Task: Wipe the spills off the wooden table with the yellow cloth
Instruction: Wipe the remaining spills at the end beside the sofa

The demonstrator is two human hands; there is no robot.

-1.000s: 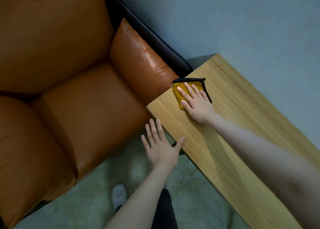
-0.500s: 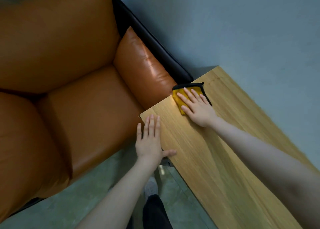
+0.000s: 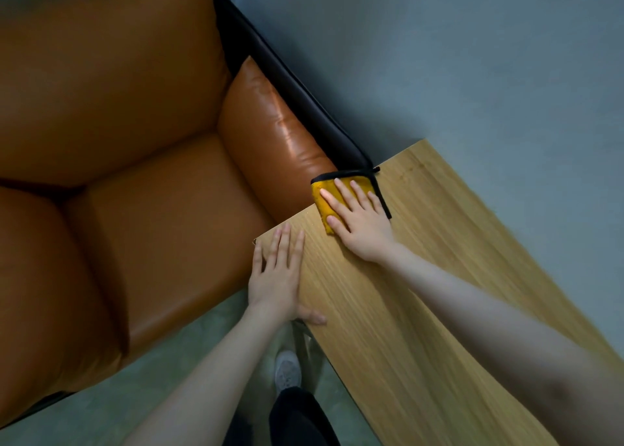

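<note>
My right hand (image 3: pixel 361 224) covers most of the black-edged yellow cloth (image 3: pixel 322 197); the light wooden worktop (image 3: pixel 422 310) runs off frame at right; I can't make out any spills.

Head view, steeply down, near table (image 3: pixel 439 276)

Cloth (image 3: pixel 324 205): yellow, black-edged. Table (image 3: pixel 439 260): pale wood, straight grain. Sofa (image 3: pixel 135 175), ten o'clock: orange, black trim. Shoe (image 3: pixel 287 373): apparently grey.

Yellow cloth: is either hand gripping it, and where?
Neither grips. The right hand presses flat on the yellow cloth; the left hand rests on the table corner.
</note>
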